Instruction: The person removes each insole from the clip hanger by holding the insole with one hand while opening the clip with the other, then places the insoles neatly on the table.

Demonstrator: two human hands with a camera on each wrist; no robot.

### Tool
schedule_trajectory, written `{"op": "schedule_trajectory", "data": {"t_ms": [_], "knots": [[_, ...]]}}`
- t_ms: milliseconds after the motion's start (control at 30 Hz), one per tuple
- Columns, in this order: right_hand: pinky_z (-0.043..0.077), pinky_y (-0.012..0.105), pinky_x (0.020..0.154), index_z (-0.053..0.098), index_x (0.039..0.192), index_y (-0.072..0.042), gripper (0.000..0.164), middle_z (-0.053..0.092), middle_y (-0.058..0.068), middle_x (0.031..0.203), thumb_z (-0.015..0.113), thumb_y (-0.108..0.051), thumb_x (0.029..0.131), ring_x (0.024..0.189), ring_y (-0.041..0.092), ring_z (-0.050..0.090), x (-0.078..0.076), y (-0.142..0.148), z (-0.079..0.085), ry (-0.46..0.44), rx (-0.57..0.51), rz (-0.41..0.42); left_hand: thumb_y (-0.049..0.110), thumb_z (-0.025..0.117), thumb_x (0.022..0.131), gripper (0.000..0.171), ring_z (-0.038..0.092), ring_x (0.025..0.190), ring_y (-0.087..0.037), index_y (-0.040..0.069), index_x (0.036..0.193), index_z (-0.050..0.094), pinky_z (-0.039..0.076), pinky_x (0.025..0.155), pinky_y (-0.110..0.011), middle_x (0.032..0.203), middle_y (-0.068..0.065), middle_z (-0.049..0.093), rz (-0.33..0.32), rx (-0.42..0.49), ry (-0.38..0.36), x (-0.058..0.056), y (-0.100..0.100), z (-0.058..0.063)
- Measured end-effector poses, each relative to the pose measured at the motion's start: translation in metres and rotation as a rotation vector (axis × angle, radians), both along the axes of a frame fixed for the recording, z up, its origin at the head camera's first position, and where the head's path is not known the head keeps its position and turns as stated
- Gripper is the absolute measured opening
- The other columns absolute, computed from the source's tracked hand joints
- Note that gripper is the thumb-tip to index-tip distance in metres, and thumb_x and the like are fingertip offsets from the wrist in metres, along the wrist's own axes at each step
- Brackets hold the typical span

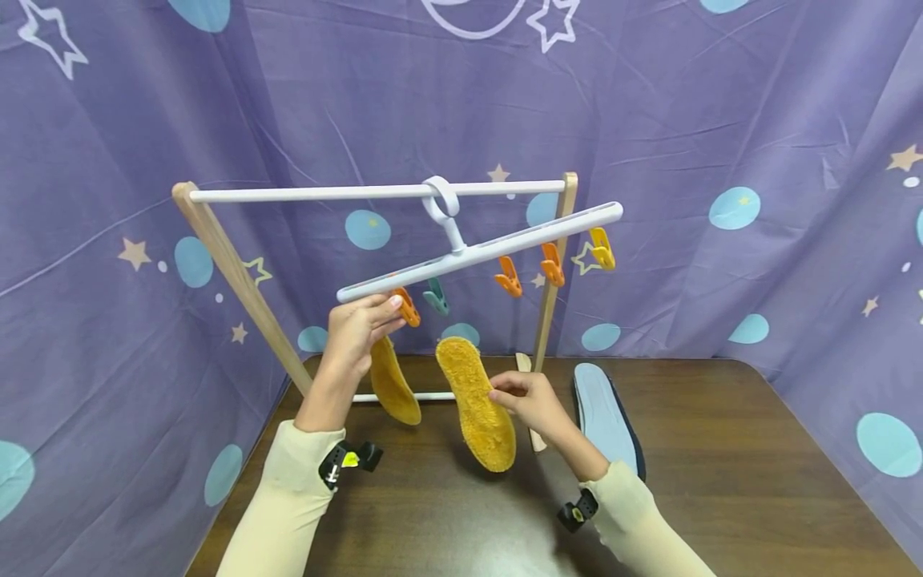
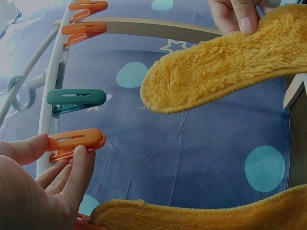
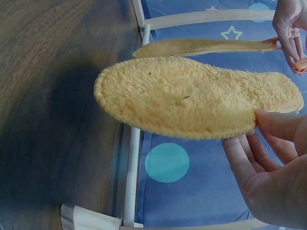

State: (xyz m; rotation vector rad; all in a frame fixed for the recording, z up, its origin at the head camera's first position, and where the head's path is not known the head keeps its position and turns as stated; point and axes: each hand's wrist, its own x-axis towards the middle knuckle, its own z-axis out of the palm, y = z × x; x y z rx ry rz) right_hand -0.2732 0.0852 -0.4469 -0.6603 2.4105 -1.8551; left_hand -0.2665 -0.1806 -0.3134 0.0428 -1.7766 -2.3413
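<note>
My left hand (image 1: 356,332) pinches an orange clip (image 2: 76,140) on the lower left part of the white hanger (image 1: 497,244). One fuzzy yellow insole (image 1: 394,385) hangs at the hanger's left end, behind that hand; a red clip shows at its top in the left wrist view. With thumb and fingers my right hand (image 1: 530,401) holds a second yellow insole (image 1: 476,405) by its edge, apart from the clips. A green clip (image 1: 436,296), two more orange clips (image 1: 509,277) and a yellow clip (image 1: 602,248) hang along the bar, which tilts down to the left.
The hanger's hook loops over the white rod (image 1: 303,194) of a wooden rack (image 1: 245,280). To the right, a light blue insole (image 1: 606,413) with a dark one partly under it lies on the brown table (image 1: 743,465). A patterned purple curtain (image 1: 721,120) stands behind.
</note>
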Motion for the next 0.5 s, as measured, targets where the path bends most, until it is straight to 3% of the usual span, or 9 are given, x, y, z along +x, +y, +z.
{"op": "schedule_trajectory", "data": {"t_ms": [200, 500], "knots": [[0.053, 0.024, 0.06, 0.073, 0.105, 0.011, 0.015, 0.073, 0.03, 0.097, 0.068, 0.002, 0.094, 0.071, 0.011, 0.06, 0.008, 0.005, 0.016, 0.01, 0.03, 0.009, -0.001, 0.065, 0.096, 0.037, 0.074, 0.075, -0.009, -0.019, 0.127, 0.058, 0.062, 0.079, -0.024, 0.081, 0.004, 0.076, -0.013, -0.008, 0.002, 0.001, 0.0, 0.0], [0.058, 0.029, 0.064, 0.075, 0.106, 0.005, 0.017, 0.075, 0.024, 0.098, 0.072, -0.007, 0.094, 0.074, 0.006, 0.064, 0.003, 0.021, 0.002, 0.054, 0.003, 0.008, -0.002, 0.065, 0.096, 0.044, 0.075, 0.077, -0.009, -0.022, 0.133, 0.052, 0.062, 0.079, -0.024, 0.082, 0.005, 0.076, -0.02, -0.003, 0.012, 0.003, 0.0, -0.001]]}}
